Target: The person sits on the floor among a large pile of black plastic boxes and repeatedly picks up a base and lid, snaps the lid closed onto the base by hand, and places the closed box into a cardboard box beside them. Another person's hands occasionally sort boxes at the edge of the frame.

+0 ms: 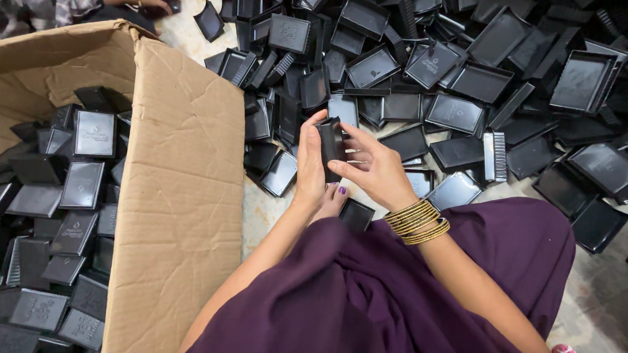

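My left hand (pixel 309 166) and my right hand (pixel 374 167) together hold one small black plastic box part (pixel 330 145) upright between them, above the floor and in front of my purple-clad lap. The left hand grips its left side, the right hand's fingers press its right side. Gold bangles (pixel 416 220) ring my right wrist. Beyond the hands lies a large heap of black plastic trays and lids (pixel 430 63). My foot with painted toenails (pixel 333 200) shows below the hands.
An open cardboard box (pixel 179 198) on my left holds several black plastic pieces (pixel 58 211). Another person's hand (pixel 149 0) is at the top left. Pale stone floor (pixel 614 297) shows at the lower right.
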The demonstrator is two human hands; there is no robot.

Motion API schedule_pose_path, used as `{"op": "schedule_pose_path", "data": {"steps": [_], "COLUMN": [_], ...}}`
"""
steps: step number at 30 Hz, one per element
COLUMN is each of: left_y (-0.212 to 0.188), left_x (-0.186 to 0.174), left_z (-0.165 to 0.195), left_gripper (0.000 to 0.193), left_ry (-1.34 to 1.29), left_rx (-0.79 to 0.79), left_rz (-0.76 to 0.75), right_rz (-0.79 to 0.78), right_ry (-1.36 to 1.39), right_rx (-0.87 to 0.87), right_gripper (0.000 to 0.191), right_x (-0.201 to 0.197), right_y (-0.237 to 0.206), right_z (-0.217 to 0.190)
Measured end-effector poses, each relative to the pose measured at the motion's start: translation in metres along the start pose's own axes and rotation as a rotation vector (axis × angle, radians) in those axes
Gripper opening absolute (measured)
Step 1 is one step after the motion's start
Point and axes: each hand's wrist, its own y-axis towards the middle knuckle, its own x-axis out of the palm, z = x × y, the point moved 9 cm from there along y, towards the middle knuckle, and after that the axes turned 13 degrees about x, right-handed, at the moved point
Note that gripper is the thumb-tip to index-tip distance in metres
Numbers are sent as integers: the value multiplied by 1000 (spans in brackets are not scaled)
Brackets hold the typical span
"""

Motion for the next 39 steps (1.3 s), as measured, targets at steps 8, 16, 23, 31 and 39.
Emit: {"op": "schedule_pose_path", "data": {"steps": [8,16,23,31,39], "left_y": [-2,17,16,-75,-112], "left_x": [9,-9,-33,-46,-53], "left_z": [5,58,56,-102,-137], "left_gripper": [54,35,33,24,44], "left_ry": [-118,766,669,1416,1565], "left_rx": [-12,334,305,167,-22], "left_rz": [-56,-78,-30,-768,-852], "right_rz": [-55,-7,-93,274,602], "right_ry": [41,-249,102,-414,-976], "right_rx": [-91,-315,-89,-38,728], "right_gripper": [85,55,32,39,81], "right_x": [8,-6,0,-94,-246], "right_y": [-3,-14,1,10,-11], "right_z": [-15,-34,-1,16,101]}}
